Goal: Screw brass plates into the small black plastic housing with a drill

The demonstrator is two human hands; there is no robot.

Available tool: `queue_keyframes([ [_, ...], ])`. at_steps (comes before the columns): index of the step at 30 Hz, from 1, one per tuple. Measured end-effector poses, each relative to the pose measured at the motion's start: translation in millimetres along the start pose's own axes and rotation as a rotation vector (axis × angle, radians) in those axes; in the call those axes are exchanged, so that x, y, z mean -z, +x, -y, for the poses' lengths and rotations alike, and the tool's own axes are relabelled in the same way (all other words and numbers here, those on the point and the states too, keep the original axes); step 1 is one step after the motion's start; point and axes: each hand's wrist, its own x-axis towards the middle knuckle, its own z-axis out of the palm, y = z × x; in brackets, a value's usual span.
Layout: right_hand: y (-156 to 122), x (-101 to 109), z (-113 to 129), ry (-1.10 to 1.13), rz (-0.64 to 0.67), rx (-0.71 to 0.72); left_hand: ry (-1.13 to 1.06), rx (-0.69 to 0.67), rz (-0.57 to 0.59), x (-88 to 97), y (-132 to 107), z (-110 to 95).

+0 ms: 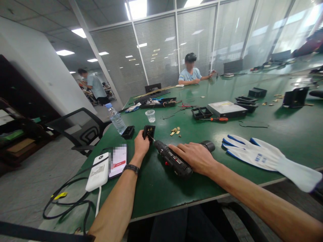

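Observation:
My left hand (141, 144) is closed around a small black plastic box (150, 130), tipped up so that its inside, with brass-coloured parts, faces right. A black cordless drill (174, 159) lies on its side in my right hand (193, 155), whose fingers wrap over its body and handle. The drill's bit points left and reaches the opening of the box; whether it touches a screw is too small to tell. Just beyond the drill, several small brass plates (174, 131) lie on the green table. Another black box (128, 132) stands left of my left hand.
Left of my forearm lie a phone (118, 160), a white power bank (98, 170) and looped cable. A water bottle (116, 118) and plastic cup (150, 116) stand behind. Rightward are a white glove (259, 155), an orange screwdriver (219, 119) and black trays (202, 112). A person (190, 72) sits across the table.

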Motion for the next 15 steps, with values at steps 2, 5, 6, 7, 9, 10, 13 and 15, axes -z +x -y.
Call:
queue_keyframes([
  [2, -0.1, -0.6, -0.1, -0.006, -0.002, 0.000, -0.002, -0.002, -0.001, 0.3, -0.3, -0.5],
  [5, -0.1, -1.1, -0.1, -0.010, -0.007, 0.002, -0.007, 0.000, 0.000, 0.9, -0.6, -1.4],
  [6, -0.1, -1.2, -0.1, -0.009, -0.007, 0.003, -0.005, 0.003, 0.000, 1.0, -0.5, -1.8],
  [7, -0.1, -1.2, 0.0, -0.008, -0.007, 0.003, -0.001, 0.006, -0.002, 1.2, -0.5, -2.1],
  [9, -0.1, -1.5, 0.1, -0.009, -0.005, 0.001, 0.003, 0.007, -0.005, 1.2, -0.3, -2.5],
  [10, -0.1, -1.6, 0.1, -0.009, -0.003, 0.000, 0.003, 0.006, -0.006, 1.1, -0.2, -2.6],
  [13, 0.1, -2.0, 0.3, -0.013, -0.001, -0.007, -0.013, 0.007, -0.006, 0.4, 0.1, -1.8],
  [15, 0.1, -1.7, 0.5, -0.016, 0.000, -0.008, -0.020, 0.012, -0.002, -0.4, 0.4, -0.8],
])
